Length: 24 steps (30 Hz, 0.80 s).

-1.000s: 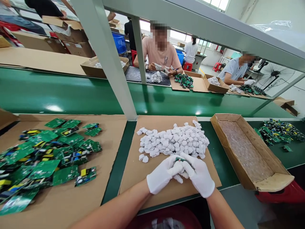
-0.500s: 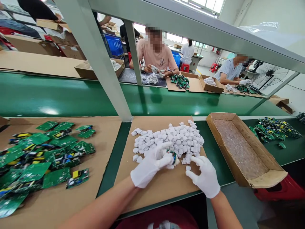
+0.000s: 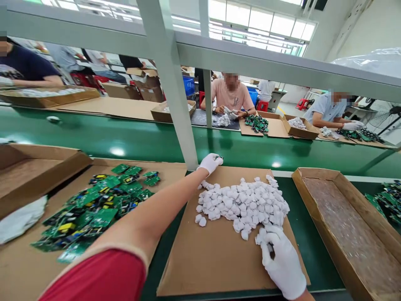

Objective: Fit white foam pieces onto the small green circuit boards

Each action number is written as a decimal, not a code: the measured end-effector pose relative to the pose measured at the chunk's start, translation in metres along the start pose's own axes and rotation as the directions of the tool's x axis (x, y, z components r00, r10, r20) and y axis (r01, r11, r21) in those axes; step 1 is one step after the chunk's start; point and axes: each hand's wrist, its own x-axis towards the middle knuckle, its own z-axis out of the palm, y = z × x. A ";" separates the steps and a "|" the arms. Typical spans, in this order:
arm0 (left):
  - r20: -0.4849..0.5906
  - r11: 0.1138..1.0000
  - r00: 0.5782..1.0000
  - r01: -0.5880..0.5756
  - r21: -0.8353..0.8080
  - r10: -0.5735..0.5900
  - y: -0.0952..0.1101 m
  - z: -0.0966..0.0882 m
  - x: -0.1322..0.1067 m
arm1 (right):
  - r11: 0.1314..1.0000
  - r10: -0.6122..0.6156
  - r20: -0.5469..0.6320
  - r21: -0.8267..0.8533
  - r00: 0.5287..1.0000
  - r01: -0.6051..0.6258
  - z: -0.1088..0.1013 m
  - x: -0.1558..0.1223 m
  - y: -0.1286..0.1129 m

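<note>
Matt white pieces (image 3: pixel 241 202), cloth gloves (image 3: pixel 286 267), cardboard sheet (image 3: pixel 213 261), glossy green belt (image 3: pixel 144 144)

A fan (image 3: pixel 394 110) stands near a co-worker (image 3: pixel 322 108) in blue.

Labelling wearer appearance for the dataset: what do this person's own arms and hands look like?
Left hand and right hand: plain white gloves, five-fingered, no markings visible. Left arm: red sleeve with a paler edge, bare from there to the glove, no cables or watch visible. Right sleeve is out of frame.
</note>
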 end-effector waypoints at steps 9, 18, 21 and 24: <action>0.057 0.956 0.998 -0.048 0.290 0.033 -0.008 -0.014 0.020 | 0.988 0.049 -0.208 -0.131 0.977 -0.078 0.011 -0.002 0.015; 0.344 0.836 0.934 -0.262 0.482 0.094 -0.036 -0.107 -0.089 | 0.984 -0.063 -0.091 -0.169 0.994 0.047 0.018 -0.009 0.026; 0.251 0.764 0.967 -0.193 0.616 0.042 -0.056 -0.141 -0.108 | 0.977 -0.071 -0.071 -0.208 0.995 0.054 0.016 -0.007 0.021; 0.132 0.689 0.991 -0.092 0.719 -0.005 -0.074 -0.164 -0.106 | 0.966 -0.117 -0.037 -0.237 0.992 0.105 0.015 -0.008 0.020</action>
